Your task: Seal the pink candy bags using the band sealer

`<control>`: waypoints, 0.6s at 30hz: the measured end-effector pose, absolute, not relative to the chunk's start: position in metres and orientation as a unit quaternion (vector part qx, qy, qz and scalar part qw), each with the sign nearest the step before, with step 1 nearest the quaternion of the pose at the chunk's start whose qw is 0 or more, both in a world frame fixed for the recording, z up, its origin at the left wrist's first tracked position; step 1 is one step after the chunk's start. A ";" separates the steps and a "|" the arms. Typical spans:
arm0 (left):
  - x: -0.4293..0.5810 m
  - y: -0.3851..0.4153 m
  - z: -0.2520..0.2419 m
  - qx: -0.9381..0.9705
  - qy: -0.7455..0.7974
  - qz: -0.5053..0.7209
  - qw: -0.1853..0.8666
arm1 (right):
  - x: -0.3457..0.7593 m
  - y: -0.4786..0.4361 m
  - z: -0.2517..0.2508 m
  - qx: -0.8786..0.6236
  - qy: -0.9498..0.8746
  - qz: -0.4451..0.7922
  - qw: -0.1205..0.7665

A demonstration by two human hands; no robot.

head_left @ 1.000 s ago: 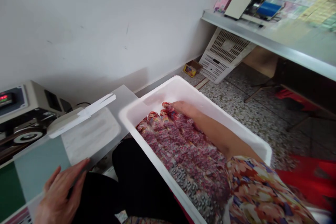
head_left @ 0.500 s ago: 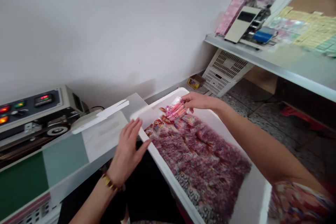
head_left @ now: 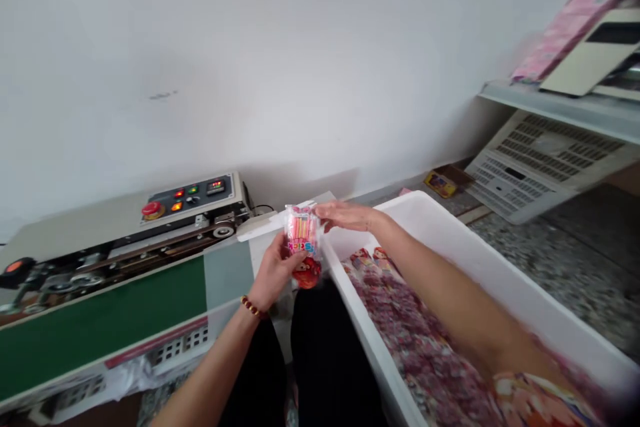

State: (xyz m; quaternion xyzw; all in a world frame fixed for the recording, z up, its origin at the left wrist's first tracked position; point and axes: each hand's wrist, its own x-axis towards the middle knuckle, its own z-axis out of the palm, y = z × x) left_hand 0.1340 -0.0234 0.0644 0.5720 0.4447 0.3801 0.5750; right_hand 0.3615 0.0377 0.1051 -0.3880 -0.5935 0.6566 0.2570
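Note:
Both hands hold a small clear packet of pink candy sticks (head_left: 301, 242) with a red cartoon head at its bottom, upright in front of me. My left hand (head_left: 275, 271) grips the packet's lower part from the left. My right hand (head_left: 346, 214) pinches its top edge. They are just left of a white foam box (head_left: 465, 250) filled with several more such packets (head_left: 400, 323). A conveyor sealing machine (head_left: 150, 240) with a green belt (head_left: 100, 323) stands to the left.
The sealer's control panel (head_left: 193, 195) shows lit lamps and a red button. A white plastic crate (head_left: 540, 160) leans on the speckled floor under a metal shelf (head_left: 560, 107) at the right. A small yellow box (head_left: 439, 182) lies by the wall.
My right hand lifted a packet out of the foam box and brought it left. My left hand rose from the belt edge and took hold of it. The view turned left.

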 end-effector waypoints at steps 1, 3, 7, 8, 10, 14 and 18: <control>0.133 -0.020 0.058 0.543 0.444 0.401 0.590 | 0.353 0.040 0.094 -0.381 -0.575 0.672 0.270; 0.129 -0.014 0.046 0.511 0.451 0.427 0.595 | 0.333 0.044 0.075 -0.394 -0.538 0.692 0.276; 0.113 -0.003 0.025 0.560 0.560 0.414 0.449 | 0.292 0.057 0.056 -0.503 -0.547 0.610 0.277; 0.107 -0.001 0.022 0.582 0.592 0.408 0.379 | 0.283 0.062 0.055 -0.528 -0.570 0.570 0.268; 0.096 0.002 0.018 0.622 0.631 0.400 0.233 | 0.269 0.070 0.055 -0.569 -0.633 0.475 0.225; 0.078 0.003 0.012 0.738 0.589 0.317 0.088 | 0.256 0.073 0.061 -0.593 -0.755 0.256 0.110; 0.063 -0.002 0.002 0.823 0.517 0.224 0.071 | 0.255 0.063 0.067 -0.599 -0.784 0.156 0.037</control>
